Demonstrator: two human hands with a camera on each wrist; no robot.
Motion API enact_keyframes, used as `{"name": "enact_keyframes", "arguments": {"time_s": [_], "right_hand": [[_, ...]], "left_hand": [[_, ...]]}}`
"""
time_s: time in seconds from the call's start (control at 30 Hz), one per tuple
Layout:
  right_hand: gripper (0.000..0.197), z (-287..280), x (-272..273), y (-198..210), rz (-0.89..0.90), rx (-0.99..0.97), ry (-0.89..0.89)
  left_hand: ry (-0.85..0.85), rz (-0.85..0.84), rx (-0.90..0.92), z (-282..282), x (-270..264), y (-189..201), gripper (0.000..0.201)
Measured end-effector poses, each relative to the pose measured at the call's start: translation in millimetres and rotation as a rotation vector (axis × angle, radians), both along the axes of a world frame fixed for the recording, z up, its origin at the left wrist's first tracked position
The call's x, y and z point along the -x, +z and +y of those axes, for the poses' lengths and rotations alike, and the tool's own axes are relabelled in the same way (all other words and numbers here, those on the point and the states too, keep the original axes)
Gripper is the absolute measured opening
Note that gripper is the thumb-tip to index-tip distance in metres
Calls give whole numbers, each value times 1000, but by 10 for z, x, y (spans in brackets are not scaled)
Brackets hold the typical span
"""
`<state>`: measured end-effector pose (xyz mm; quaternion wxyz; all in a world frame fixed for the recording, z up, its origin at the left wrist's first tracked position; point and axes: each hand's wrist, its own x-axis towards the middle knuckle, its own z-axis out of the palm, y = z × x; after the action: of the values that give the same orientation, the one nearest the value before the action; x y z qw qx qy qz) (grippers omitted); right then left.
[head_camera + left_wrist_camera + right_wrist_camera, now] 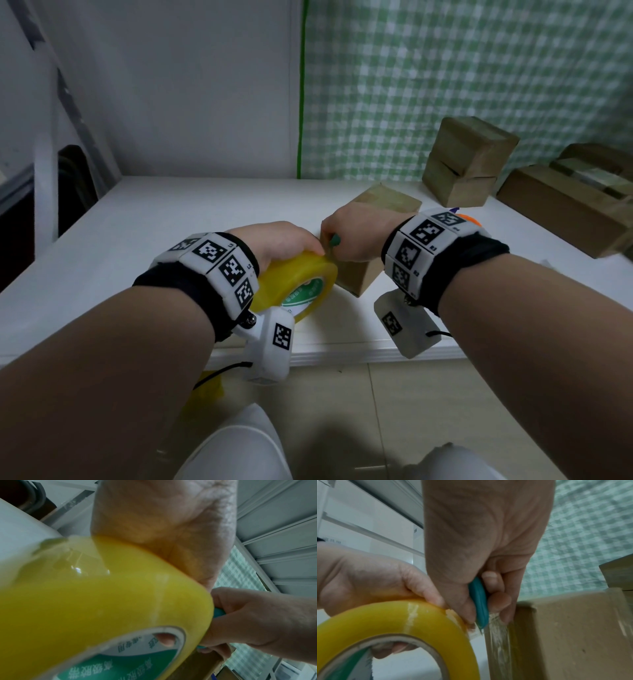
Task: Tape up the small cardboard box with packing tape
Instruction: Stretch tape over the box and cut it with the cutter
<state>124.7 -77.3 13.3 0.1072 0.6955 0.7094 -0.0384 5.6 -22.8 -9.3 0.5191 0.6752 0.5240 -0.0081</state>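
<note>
My left hand grips a yellow roll of packing tape, fingers through its core. The roll stands just left of the small cardboard box on the white table. My right hand is curled round a small teal cutter, held at the box's near-left corner. A clear strip of tape runs from the roll to the box's side, and the cutter's tip sits on it.
Two stacked cardboard boxes stand at the back right, with larger flat boxes beside them. A green checked cloth hangs behind. The table's front edge is near my wrists.
</note>
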Motion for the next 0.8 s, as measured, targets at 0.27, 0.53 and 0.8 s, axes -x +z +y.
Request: {"name": "enact_keyframes", "arguments": {"time_s": [0.27,0.53,0.8], "right_hand": [[34,24,-27,-40,48,-7,5],[29,42,-54,-107,62,8,23],[3,33,-244,22,453,-184,-143]], "left_hand": [[0,-7,-10,-18,6,19,43],[-13,-18,-17,-39,-3,32,43],[5,-20,-4,-22,17,36,43]]}}
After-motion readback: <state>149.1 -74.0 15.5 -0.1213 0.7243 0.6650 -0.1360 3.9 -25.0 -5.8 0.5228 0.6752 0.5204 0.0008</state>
